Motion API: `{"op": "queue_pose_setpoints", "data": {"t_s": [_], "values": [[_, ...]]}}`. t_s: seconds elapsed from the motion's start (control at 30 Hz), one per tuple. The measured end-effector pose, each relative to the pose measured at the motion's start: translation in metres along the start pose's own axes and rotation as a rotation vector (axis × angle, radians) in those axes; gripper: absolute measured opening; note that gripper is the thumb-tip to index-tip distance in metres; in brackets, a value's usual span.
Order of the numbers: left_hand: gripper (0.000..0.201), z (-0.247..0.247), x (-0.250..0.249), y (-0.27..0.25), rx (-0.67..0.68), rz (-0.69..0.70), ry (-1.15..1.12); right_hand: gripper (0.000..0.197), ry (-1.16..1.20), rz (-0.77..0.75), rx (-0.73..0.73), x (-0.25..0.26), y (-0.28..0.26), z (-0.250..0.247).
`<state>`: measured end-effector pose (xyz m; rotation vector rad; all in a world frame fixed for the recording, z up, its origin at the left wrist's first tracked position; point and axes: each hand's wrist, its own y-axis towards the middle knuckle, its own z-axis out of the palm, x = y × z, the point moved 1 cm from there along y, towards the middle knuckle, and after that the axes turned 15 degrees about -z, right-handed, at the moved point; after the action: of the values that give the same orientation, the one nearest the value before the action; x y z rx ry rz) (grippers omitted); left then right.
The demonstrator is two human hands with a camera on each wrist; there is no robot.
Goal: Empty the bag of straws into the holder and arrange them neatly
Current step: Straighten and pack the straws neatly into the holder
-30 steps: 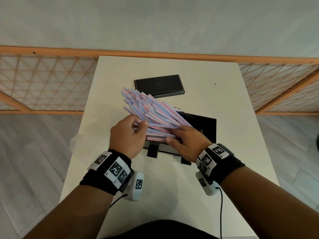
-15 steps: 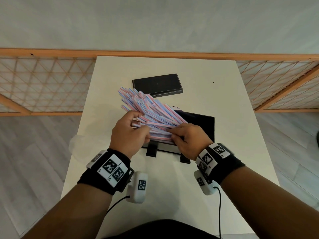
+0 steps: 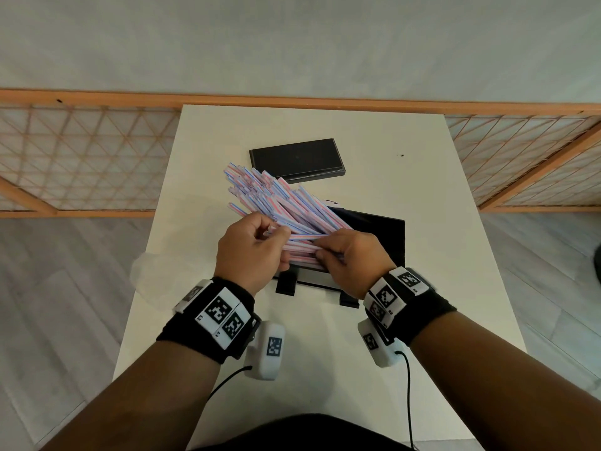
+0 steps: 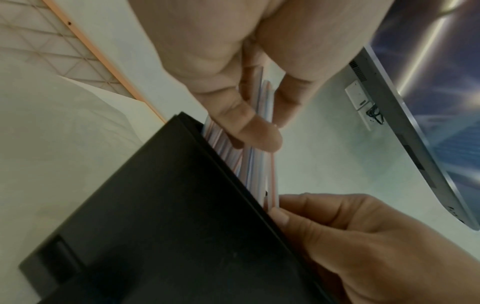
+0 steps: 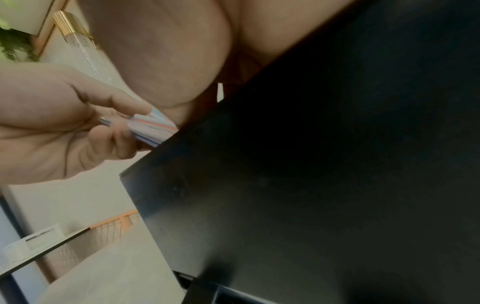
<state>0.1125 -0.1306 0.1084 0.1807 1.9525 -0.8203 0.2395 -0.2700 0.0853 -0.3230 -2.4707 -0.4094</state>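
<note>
A thick bundle of pink-and-blue striped straws (image 3: 276, 203) leans out of the black holder (image 3: 377, 232), fanning up and to the left. My left hand (image 3: 276, 236) pinches some of the straws (image 4: 259, 123) between thumb and fingers just above the holder's (image 4: 168, 216) left end. My right hand (image 3: 322, 252) curls over the straws at the holder's near rim, its fingertips (image 4: 280, 218) against their lower ends. In the right wrist view the straw tips (image 5: 153, 127) show beside the holder's dark wall (image 5: 311, 164). The straws' lower ends are hidden inside the holder.
A flat black lid (image 3: 296, 159) lies on the white table (image 3: 422, 196) behind the straws. A crumpled clear plastic bag (image 3: 153, 275) lies at the table's left edge. A wooden lattice screen (image 3: 81, 157) runs behind the table.
My two hands have drawn closer together on the straws. The left hand has risen and now pinches straws from above; the right thumb has slid left along the bundle.
</note>
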Motion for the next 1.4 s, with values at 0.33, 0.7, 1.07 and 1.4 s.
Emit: {"op": "queue_pose_setpoints", "data": {"t_s": [0.33, 0.7, 1.07, 1.4], "values": [[0.025, 0.014, -0.004, -0.002, -0.078, 0.088, 0.167, 0.018, 0.023, -0.012, -0.063, 0.006, 0.002, 0.0], [0.018, -0.001, -0.03, -0.019, -0.109, 0.279, 0.226, 0.059, -0.116, 0.011, -0.099, 0.011, 0.013, -0.004], [0.024, -0.013, -0.051, -0.031, -0.146, 0.447, 0.175, 0.022, -0.019, -0.059, -0.037, 0.021, 0.036, 0.001], [0.022, -0.026, -0.045, -0.028, -0.357, 0.669, 0.113, 0.025, -0.173, -0.051, -0.082, 0.057, 0.035, -0.007]]}}
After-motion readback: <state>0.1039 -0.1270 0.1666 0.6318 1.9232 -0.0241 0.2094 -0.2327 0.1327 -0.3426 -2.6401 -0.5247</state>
